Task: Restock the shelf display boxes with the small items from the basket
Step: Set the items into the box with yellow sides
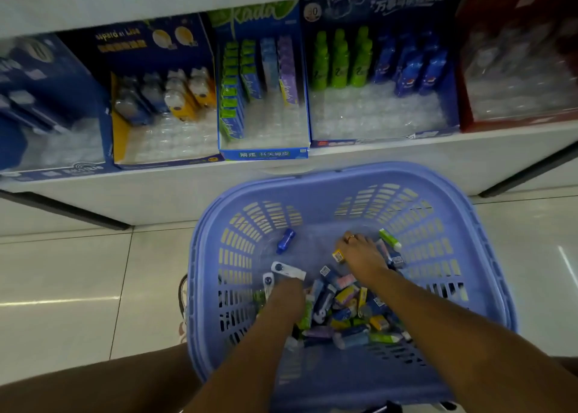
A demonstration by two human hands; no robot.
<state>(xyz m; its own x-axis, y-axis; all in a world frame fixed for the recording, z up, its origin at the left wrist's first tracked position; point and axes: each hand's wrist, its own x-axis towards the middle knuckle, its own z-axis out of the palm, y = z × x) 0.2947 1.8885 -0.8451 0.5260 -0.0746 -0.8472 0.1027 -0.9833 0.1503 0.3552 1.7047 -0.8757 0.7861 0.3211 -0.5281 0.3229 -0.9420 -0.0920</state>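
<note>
Five display boxes (266, 15) stood side by side on a white shelf (391, 165). From the left came a dark blue box (72, 78), a blue-and-yellow box (156, 40) of bulb-shaped packs, a narrow box (264, 153) of green, blue and purple packs, a wide box (384, 3) of green and blue bottle shapes, and a red box (469, 106). In front of the shelf, a lilac basket (312, 181) held a heap of small items (347, 315). The left hand (286, 292) reached in, touching two white items (289, 270); its fingers were hidden, so its grip could not be told. The right hand (359, 254), wearing a ring, lay on the heap with its fingers bent down; whether they gripped anything was unclear.
</note>
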